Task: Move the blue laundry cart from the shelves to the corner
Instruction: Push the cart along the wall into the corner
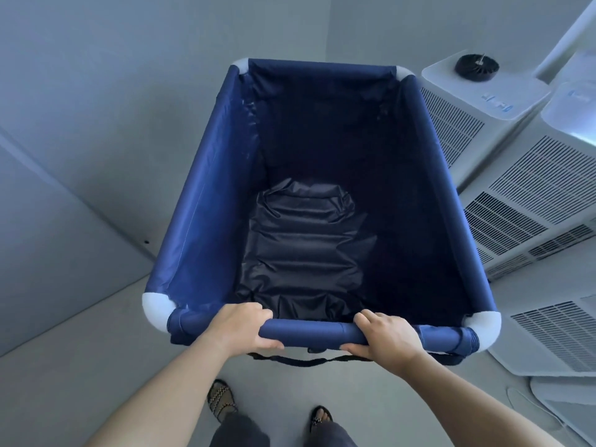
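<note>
Left hand (240, 327) and right hand (385, 337), fingers curled tight around near rail of blue laundry cart (206, 195); white appliances (532, 195) just beside.

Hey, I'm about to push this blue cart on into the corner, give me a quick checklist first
1. Left hand wrapped around the near rail: ok.
2. Right hand wrapped around the same rail: ok.
3. Blue laundry cart holds no load: ok.
4. Gap to the white air units on the right: not ok, very tight.
5. Floor ahead and wheels, hidden by the cart: cannot tell.
6. Feet behind the cart: ok.
</note>
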### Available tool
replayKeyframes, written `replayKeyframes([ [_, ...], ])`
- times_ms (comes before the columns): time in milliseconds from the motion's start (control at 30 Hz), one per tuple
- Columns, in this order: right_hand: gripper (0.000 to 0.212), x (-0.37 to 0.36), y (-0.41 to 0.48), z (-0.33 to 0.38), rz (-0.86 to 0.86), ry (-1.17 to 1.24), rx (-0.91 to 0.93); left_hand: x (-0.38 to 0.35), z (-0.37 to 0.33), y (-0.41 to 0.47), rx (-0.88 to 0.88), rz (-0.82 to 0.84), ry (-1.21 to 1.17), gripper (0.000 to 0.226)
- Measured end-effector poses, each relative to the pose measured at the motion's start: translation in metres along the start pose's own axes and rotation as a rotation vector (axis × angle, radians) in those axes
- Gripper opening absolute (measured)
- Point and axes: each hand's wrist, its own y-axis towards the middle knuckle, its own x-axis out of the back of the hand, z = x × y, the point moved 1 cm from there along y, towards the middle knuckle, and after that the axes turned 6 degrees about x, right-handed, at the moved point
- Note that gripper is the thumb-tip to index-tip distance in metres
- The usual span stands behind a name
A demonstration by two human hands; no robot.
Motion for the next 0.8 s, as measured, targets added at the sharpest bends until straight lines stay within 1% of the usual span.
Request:
replayKeyframes([
  [167, 0.055, 0.012, 0.052, 0.026, 0.015, 0.013, -0.024, 0.025, 0.054, 0.019, -0.018, 0.011, 0.025, 0.051],
  [333, 0.055, 0.018, 0.099, 0.061, 0.026, 0.021, -0.069, 0.042, 0.112, 0.031, -0.052, 0.056, 0.052, 0.049],
  [500, 0.056, 0.025, 0.143, 0.089, 0.018, 0.021, -0.103, 0.058, 0.165, 0.042, -0.082, 0.072, 0.044, 0.052],
  [667, 0.057, 0.037, 0.165, 0.082, 0.041, -0.012, -0.168, 0.074, 0.176, 0.064, -0.120, 0.122, 0.038, 0.055],
  [800, 0.057, 0.043, 0.181, 0.070, 0.049, -0.019, -0.177, 0.081, 0.180, 0.083, -0.131, 0.099, 0.045, 0.055],
])
